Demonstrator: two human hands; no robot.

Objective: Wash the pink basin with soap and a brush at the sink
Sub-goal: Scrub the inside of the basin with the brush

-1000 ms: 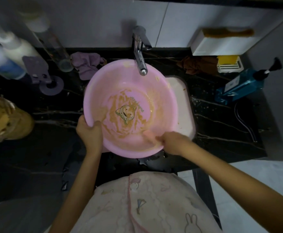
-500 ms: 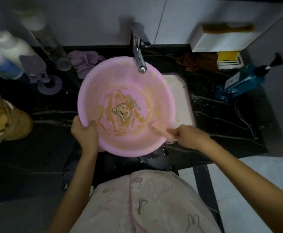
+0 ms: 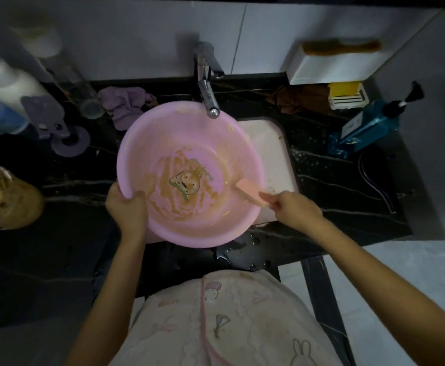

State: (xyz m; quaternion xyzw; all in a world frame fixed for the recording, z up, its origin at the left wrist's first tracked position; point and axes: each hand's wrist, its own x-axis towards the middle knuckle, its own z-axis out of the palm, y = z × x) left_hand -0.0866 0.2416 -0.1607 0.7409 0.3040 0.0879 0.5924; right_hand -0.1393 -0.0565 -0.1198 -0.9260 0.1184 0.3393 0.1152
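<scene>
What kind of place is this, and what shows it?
Probably a home bathroom or wash area: a faucet over a white sink set in a dark counter, where a blue pump bottle lies.

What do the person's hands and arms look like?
The left hand and right hand are bare, with no gloves, rings or watch in view, and no sleeves show on either forearm. The top is pale pink with cartoon prints.

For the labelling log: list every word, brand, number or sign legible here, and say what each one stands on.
No text here can be read.
On the pink basin: curved lettering beside the cartoon print on its floor, too blurred to read.
On the blue pump bottle: a white label, too small and blurred to read.
</scene>
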